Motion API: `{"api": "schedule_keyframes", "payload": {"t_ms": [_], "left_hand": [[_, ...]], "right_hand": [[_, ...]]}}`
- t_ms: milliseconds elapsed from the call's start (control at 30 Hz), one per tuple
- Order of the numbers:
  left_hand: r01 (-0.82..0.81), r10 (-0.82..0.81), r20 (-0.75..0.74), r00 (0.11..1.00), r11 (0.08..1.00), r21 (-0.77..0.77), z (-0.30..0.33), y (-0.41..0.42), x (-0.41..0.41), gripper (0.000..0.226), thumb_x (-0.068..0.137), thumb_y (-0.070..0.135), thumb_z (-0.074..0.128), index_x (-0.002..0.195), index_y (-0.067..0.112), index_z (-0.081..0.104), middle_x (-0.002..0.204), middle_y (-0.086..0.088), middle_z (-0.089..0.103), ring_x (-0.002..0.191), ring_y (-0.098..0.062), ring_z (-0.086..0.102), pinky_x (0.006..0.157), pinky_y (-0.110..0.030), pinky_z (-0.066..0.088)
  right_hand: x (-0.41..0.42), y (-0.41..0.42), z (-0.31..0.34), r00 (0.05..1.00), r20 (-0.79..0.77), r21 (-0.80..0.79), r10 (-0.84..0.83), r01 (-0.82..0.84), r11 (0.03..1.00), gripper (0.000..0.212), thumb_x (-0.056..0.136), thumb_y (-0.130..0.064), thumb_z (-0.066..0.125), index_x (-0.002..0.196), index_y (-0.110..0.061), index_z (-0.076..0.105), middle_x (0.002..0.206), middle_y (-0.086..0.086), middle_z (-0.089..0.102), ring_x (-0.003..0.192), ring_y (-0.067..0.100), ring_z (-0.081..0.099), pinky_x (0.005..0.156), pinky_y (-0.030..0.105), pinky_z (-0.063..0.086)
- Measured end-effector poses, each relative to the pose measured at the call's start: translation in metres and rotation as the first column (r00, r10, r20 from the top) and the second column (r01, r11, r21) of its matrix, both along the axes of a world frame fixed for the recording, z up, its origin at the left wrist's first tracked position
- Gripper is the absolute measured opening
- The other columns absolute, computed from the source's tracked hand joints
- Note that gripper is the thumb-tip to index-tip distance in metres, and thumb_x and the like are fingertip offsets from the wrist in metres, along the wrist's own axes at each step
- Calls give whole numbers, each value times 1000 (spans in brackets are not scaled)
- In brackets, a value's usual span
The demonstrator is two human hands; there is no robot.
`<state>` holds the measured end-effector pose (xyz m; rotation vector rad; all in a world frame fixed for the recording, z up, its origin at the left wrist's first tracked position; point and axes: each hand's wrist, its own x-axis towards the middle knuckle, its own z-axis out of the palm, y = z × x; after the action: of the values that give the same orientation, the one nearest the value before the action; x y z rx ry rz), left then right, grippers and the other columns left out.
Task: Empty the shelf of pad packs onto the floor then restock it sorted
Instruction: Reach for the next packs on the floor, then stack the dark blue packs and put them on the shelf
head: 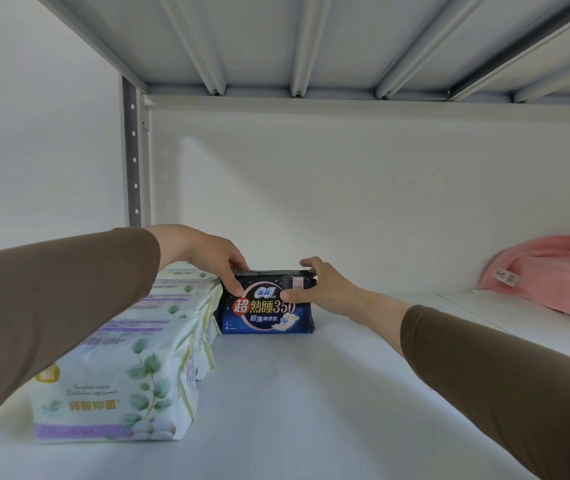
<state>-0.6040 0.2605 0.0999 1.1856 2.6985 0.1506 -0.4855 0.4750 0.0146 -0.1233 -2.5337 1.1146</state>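
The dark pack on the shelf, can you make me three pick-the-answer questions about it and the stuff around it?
1. Where does the dark pack stand?
A. on top of the white packs
B. at the back, right of the white packs
C. on the pink cloth

2. What colour is the cloth at the far right?
A. pink
B. green
C. black

3. How is the dark pack held?
A. by no hand
B. by the left hand only
C. by both hands

Answers: 1 B, it stands on the shelf beside the row of white packs. 2 A, it shows pink. 3 C, the left hand and the right hand grip its two ends.
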Motion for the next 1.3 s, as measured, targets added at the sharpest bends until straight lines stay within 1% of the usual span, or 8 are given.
{"api": "schedule_keyframes", "payload": {"t_ms": [100,267,433,533,733,967,1133,1300], "left_hand": [[-6,6,-4,1000,1000,0,0,1,2,61,74,47,82,130,30,61,127,13,62,121,-9,54,102,-27,39],[-23,23,-34,999,1000,16,2,0,11,81,76,50,79,146,28,44,145,7,48,132,-13,43,107,-28,33],[-10,17,-98,995,997,72,1,-5,24,86,75,56,77,148,36,37,156,10,30,144,-17,27,116,-37,27],[19,-6,-131,991,995,98,-1,-9,35,92,73,59,77,150,36,31,158,9,23,145,-17,23,117,-38,25],[75,-33,-227,973,981,180,1,-23,74,95,77,57,75,154,33,23,160,6,22,146,-17,20,119,-39,24],[122,-37,-326,945,962,245,2,-50,145,89,83,53,71,155,28,25,159,3,25,146,-18,19,118,-36,21],[142,-2,-426,905,944,297,-3,-70,202,88,83,53,71,154,25,26,159,3,26,146,-21,16,118,-39,21],[166,30,-481,876,918,361,-28,-89,272,89,84,47,73,155,23,25,160,3,23,146,-18,13,117,-35,17]], "right_hand": [[-2,0,0,1000,11,50,-23,22,998,98,67,-52,86,146,-20,35,142,4,45,125,23,51,107,42,44],[4,-7,1,994,-27,240,-102,106,965,94,72,-60,78,147,-24,35,143,3,41,136,24,31,111,40,33],[18,-16,5,988,-67,317,-137,151,936,93,71,-64,76,147,-28,34,149,-1,35,140,24,21,111,44,31],[30,-24,8,984,-86,350,-157,177,920,95,70,-66,76,147,-31,34,151,-3,33,141,22,20,112,48,30],[65,-45,17,970,-181,423,-165,228,877,92,71,-64,75,147,-33,34,151,-6,32,140,19,22,107,43,28],[122,-69,23,937,-329,481,-116,272,833,84,77,-61,72,147,-34,35,150,-7,35,139,20,25,106,42,28],[174,-82,27,930,-362,514,-62,255,819,79,80,-59,69,147,-34,35,150,-7,35,138,20,26,106,43,29],[238,-91,14,919,-394,524,-24,246,816,71,84,-51,67,146,-33,36,148,-8,38,136,21,30,105,42,32]]}}
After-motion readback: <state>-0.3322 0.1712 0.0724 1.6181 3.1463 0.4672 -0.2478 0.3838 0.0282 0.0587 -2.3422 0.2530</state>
